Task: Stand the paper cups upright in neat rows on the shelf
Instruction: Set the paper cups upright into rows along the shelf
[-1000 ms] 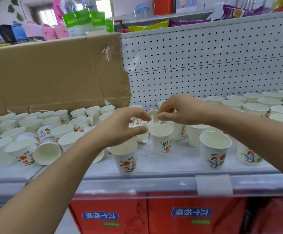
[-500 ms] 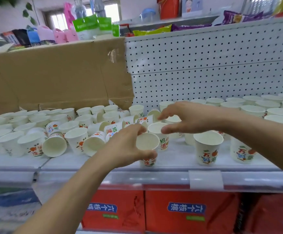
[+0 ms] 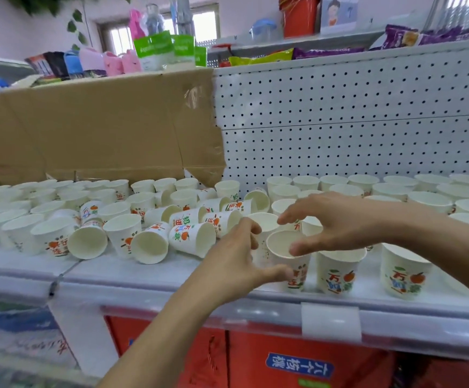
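Rim of an upright white printed paper cup (image 3: 300, 275) met your released right hand (image 3: 339, 222). Your left hand (image 3: 233, 264) gripped its side.

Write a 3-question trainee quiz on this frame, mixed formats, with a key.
1. True or false: every paper cup on the shelf stands upright.
2. The left hand and the right hand meet at the front cup. Whose thumb lies on its printed side? A) left B) right C) neither
3. Fill in: behind the cups on the left stands a brown ____ box.

Key
1. False: several tipped cups lie on their sides mid-shelf.
2. A
3. cardboard: the cardboard box covers the pegboard there.
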`<state>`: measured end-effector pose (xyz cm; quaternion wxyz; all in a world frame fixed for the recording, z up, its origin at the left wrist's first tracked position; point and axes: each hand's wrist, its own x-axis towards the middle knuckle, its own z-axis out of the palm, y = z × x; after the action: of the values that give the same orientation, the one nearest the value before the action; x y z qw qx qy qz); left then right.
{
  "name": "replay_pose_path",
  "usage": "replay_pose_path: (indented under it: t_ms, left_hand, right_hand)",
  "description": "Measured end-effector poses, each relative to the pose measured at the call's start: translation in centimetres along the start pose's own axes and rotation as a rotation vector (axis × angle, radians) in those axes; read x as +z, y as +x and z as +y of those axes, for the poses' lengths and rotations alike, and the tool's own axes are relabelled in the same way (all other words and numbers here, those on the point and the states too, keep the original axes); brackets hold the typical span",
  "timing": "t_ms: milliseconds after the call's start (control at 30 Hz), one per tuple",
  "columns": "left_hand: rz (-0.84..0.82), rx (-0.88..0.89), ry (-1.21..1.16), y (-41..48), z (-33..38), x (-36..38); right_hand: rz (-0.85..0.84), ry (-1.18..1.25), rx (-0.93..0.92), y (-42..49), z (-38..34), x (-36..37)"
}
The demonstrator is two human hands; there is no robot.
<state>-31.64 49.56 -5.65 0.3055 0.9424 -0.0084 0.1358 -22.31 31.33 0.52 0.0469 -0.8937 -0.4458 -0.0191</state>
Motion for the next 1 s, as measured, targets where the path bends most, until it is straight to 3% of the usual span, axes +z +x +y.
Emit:
replay_pose_path:
  t_ms: [100,267,400,567,767,1000]
  left_hand:
    - [0.069,0.029,0.02,-1.0,-3.0,-2.2]
    - [0.044,0.194,0.228,2.3,-6.5,-6.5]
    - [-0.034,0.256,0.317,8.3,-8.0,-8.7]
    - [-0.166,0.298,0.462,15.4,-10.8,-10.4]
    - [-0.127,0.416,0.673,21.1,-12.0,-9.9]
    - [-0.157,0.413,0.651,24.6,-13.1,-8.1]
  right_hand:
    - [0.034,0.063,0.013,0.8,0.5,-0.4]
    - [0.113,0.051,0.071,5.4,1.7,-1.2]
    - [0.177,-0.133,0.133,11.4,2.6,-1.3]
    - [0.129,-0.395,0.211,17.7,3.6,-0.2]
    - [0.007,-0.491,0.242,21.4,4.2,2.3]
    - [0.167,-0.444,0.316,23.8,5.3,2.2]
